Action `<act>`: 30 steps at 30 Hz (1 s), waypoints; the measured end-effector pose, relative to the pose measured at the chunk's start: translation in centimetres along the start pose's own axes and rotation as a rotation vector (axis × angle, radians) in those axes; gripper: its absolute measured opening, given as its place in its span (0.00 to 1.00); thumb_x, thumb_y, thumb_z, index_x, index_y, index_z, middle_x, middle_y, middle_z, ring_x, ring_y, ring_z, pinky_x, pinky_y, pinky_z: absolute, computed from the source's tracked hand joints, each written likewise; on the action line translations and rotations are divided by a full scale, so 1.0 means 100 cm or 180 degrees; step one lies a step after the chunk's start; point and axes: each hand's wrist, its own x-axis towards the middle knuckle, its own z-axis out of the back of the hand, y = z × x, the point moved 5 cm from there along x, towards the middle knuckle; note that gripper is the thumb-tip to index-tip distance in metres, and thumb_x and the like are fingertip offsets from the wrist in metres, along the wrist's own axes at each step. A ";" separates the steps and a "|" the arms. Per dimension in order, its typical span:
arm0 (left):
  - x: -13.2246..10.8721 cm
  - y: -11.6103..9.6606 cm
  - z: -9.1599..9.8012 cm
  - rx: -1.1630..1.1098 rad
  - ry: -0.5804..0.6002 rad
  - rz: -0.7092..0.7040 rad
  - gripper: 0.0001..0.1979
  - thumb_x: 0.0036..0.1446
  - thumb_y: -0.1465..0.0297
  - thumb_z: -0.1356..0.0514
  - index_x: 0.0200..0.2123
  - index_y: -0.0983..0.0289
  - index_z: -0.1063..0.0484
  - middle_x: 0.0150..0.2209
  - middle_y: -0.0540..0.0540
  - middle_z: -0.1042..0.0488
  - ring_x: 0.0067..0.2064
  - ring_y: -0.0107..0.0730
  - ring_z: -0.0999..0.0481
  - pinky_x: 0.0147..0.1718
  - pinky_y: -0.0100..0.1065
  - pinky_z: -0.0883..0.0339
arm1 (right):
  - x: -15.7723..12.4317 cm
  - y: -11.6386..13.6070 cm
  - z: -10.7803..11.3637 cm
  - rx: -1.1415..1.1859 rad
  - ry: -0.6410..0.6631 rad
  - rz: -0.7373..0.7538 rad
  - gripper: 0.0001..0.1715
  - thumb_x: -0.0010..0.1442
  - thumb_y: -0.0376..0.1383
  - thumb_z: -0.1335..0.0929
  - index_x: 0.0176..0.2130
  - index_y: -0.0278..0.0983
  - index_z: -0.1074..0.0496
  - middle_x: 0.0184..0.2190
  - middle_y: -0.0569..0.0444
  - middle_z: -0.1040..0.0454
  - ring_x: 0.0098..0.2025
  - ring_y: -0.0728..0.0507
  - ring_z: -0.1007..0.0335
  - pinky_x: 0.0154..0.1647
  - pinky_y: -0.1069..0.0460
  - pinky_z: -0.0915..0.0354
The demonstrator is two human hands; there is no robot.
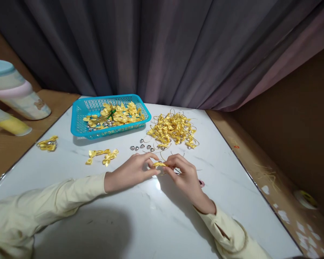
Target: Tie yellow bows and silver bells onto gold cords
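Note:
Between my two hands, just above the white tabletop, is a yellow ribbon bow (160, 164). My left hand (136, 168) pinches its left end with thumb and forefinger. The other end is in the fingertips of my right hand (182, 172). Thin gold cord shows around the bow, partly hidden by the fingers. Beyond my hands lie several silver heart-shaped beads (142, 146). Farther back is a pile of finished-looking yellow bows with gold cord loops (174, 129). A few loose yellow bows (102, 156) rest left of my left hand.
A blue plastic basket (110, 133) holding yellow bows and silver beads stands at the back left. Another small bow bunch (48, 144) sits near the left edge. A tumbler (18, 91) stands on the left, a tape roll (305, 199) on the right. A dark curtain (162, 50) hangs behind.

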 end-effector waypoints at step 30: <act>0.014 0.037 -0.016 -0.2670 0.1025 0.0763 0.11 0.48 0.68 0.36 0.35 0.67 0.26 0.32 0.54 0.24 0.33 0.29 0.27 0.35 0.29 0.37 | -0.005 0.000 -0.010 0.0036 0.0122 -0.0270 0.11 0.56 0.32 0.35 0.42 0.36 0.32 0.30 0.53 0.25 0.30 0.48 0.29 0.33 0.54 0.33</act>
